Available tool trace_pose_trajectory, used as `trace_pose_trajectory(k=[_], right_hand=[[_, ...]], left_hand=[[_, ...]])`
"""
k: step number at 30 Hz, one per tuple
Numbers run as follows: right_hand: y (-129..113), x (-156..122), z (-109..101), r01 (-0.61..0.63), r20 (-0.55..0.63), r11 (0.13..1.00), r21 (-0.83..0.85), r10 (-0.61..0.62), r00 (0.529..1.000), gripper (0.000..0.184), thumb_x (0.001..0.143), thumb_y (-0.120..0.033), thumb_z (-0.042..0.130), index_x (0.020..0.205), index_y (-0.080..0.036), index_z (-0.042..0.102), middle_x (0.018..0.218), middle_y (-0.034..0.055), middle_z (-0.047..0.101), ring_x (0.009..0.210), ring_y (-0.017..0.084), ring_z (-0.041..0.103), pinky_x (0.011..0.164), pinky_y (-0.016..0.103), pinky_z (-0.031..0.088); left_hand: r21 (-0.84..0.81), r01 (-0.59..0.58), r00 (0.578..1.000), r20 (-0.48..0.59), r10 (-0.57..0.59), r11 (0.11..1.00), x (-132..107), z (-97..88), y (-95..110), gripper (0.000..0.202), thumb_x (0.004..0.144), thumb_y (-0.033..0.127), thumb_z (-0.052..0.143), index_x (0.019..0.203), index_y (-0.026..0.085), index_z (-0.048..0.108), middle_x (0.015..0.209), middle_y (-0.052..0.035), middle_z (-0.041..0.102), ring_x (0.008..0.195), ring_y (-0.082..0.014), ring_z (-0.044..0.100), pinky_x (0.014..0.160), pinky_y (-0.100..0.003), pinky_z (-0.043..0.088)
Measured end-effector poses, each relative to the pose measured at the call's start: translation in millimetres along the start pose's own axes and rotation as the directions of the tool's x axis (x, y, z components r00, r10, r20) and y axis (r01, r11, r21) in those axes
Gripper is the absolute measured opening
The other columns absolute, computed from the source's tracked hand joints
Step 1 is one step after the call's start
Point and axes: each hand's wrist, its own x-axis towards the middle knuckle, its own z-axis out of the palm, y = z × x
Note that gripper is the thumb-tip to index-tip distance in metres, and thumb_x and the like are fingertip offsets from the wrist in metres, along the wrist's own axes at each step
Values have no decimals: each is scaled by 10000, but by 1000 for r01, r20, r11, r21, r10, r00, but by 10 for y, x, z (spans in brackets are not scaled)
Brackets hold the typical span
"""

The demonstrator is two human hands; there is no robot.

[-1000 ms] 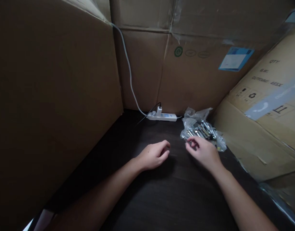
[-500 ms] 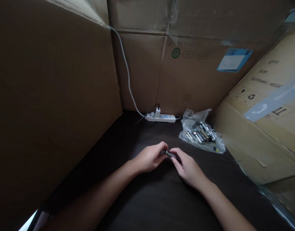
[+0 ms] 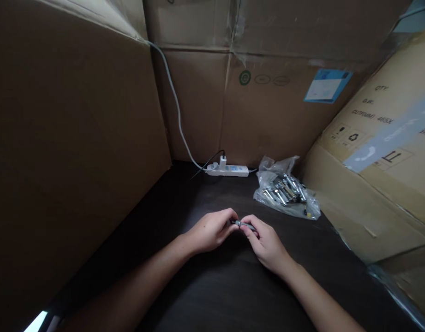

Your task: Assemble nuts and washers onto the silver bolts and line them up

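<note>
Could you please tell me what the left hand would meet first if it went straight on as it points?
Past the slim metallic part it holds, probably the right hand, though depth is hard to judge.

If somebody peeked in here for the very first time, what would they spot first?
Probably the left hand and right hand, low in the middle, pinching a slim greyish piece between them. Next, shiny metal parts in a clear plastic bag behind the right hand, then the white power strip against the back cardboard.
</note>
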Motion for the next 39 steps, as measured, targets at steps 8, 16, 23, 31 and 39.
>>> trace_pose_trajectory(k=[8,16,23,31,39], right_hand=[[-31,-1,1,-12,-17,1000,15,12,1000,212,880,-315,488,1063,-215,530,918,28,619,736,139,571,623,236,452],[-36,-21,26,115,-75,993,-11,-115,991,170,850,-263,520,1002,-215,580,936,33,630,812,150,591,645,234,462],[-61,-9,8,68,-148,997,-27,-71,986,148,819,-238,543,958,-215,586,892,17,640,754,141,595,599,221,456],[-70,-16,-8,74,-102,997,-11,-75,992,158,840,-244,514,982,-210,575,907,29,634,752,140,590,598,228,453],[-66,-14,1,76,-124,997,-24,-79,989,160,819,-229,527,968,-214,583,909,30,641,765,146,595,590,229,453]], left_hand=[[-33,58,998,-20,-58,998,7,45,-20,216,922,359,399,1009,194,508,876,-24,612,741,-134,550,671,-230,409],[-209,120,992,62,-110,970,37,50,27,436,952,416,267,679,159,490,607,23,510,568,-92,452,563,-200,347],[-274,49,993,-88,-75,961,12,5,87,193,902,334,421,977,177,503,858,-3,561,760,-122,499,682,-224,398],[-191,53,998,-7,-55,980,23,20,60,252,932,360,358,896,172,521,813,-1,563,725,-119,492,672,-232,395],[-213,38,994,-96,-60,976,17,10,56,205,919,333,387,920,172,514,824,-4,549,752,-125,494,683,-234,397]])
